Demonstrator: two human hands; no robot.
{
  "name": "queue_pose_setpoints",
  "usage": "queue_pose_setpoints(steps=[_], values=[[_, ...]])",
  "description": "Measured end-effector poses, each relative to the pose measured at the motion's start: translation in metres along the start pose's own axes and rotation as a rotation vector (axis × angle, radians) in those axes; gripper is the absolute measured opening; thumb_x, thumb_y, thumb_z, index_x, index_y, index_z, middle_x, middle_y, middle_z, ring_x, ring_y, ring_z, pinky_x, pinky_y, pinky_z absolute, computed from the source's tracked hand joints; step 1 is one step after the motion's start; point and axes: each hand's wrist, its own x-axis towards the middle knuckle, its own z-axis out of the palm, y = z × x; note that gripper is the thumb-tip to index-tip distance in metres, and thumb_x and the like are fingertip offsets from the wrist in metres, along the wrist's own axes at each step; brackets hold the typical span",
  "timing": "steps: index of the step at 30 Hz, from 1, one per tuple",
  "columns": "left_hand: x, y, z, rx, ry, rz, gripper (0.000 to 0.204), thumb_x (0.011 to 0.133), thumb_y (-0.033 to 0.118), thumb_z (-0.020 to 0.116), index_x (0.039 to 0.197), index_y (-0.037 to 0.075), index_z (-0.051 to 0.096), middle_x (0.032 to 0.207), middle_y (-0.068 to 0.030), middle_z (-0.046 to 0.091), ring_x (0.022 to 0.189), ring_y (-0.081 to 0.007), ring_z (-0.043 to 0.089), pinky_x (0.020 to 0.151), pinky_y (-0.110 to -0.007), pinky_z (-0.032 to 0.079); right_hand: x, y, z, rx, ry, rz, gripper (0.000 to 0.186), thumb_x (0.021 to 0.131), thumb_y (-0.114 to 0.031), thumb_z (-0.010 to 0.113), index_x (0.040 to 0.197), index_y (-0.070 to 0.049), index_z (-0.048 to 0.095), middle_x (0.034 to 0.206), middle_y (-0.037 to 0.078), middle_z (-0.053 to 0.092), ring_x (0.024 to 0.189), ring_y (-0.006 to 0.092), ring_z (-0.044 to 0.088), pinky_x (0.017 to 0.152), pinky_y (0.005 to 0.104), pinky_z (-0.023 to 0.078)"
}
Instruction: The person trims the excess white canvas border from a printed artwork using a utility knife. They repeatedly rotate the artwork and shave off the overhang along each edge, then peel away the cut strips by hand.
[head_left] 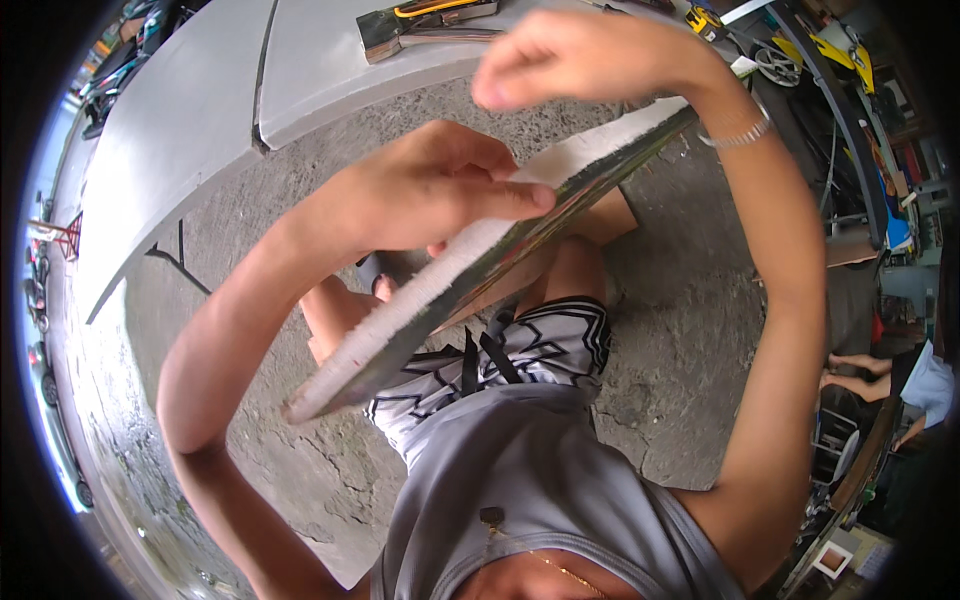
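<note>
at the far left rim we see parked vehicles (48, 420), small and bent by the lens. just inward lies the pale grey surface (185, 110), split by a dark gap running down to its near edge. next comes our left forearm, curving up to our left hand (435, 190), which is clamped on the upper edge of a thick board (468, 248): the thumb lies across the white edge and the other fingers go over to the far side, partly hidden. the board is held tilted in front of our body, its low end at the left near the shorts (555, 340), its high end up at the right, beneath our right wrist. its near face shows dark, mixed colours, seen at a steep slant. behind it, on the surface, sits a brown block (380, 36) beside something with a yellow-orange strip. below the board are the grey sleeveless top (500, 440) and the concrete floor (675, 270). our right hand (540, 65) hangs above the board, apart from it, fingers bent; we cannot tell whether they close on anything. a yellow and black tape measure (704, 22) lies just past it, and a silvery band (742, 132) circles our right wrist. at the far right, another person in a light blue shirt (930, 385) shows amid clutter.
</note>
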Motion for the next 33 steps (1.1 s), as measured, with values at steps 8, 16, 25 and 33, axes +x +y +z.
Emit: queue_pose_setpoints(steps=[8, 16, 25, 33], values=[[-0.013, 0.003, 0.002, 0.439, 0.379, 0.128, 0.024, 0.088, 0.022, 0.066, 0.088, -0.002, 0.063, 0.064, -0.0022, 0.054, 0.061, -0.0087, 0.049, 0.056, -0.028, 0.040, -0.020, 0.014, 0.025, 0.077, -0.030, -0.065, 0.031, 0.093, -0.027, 0.062, 0.099, 0.003, 0.063, 0.087, 0.003, 0.062, 0.085, 0.0103, 0.054, 0.079, 0.0277, 0.044], [-0.008, 0.005, 0.013, 0.675, 0.721, 0.117, 0.024, 0.086, 0.028, 0.061, 0.088, 0.006, 0.071, 0.072, -0.0175, 0.067, 0.070, -0.0375, 0.065, 0.069, -0.043, 0.052, -0.003, 0.021, 0.038, -0.205, 0.302, -0.274, 0.025, 0.092, -0.020, 0.060, 0.092, 0.004, 0.061, 0.082, 0.010, 0.061, 0.074, 0.0180, 0.054, 0.067, 0.0315, 0.044], [0.012, -0.009, 0.029, 0.936, 1.013, 0.182, 0.021, 0.088, 0.025, 0.059, 0.080, 0.007, 0.066, 0.066, -0.0168, 0.064, 0.066, -0.0384, 0.064, 0.063, -0.046, 0.051, 0.020, 0.041, 0.052, -0.249, 0.614, -0.525, 0.023, 0.091, -0.018, 0.060, 0.091, 0.005, 0.062, 0.075, 0.020, 0.061, 0.064, 0.0331, 0.056, 0.061, 0.0374, 0.045], [0.019, -0.023, 0.031, 0.881, 1.107, 0.333, 0.020, 0.086, 0.019, 0.060, 0.075, 0.003, 0.062, 0.063, -0.0178, 0.062, 0.058, -0.0390, 0.061, 0.056, -0.046, 0.050, 0.017, 0.035, 0.059, -0.229, 0.709, -0.457, 0.022, 0.087, -0.018, 0.064, 0.083, 0.004, 0.062, 0.068, 0.022, 0.057, 0.057, 0.0335, 0.050, 0.058, 0.0369, 0.044]])
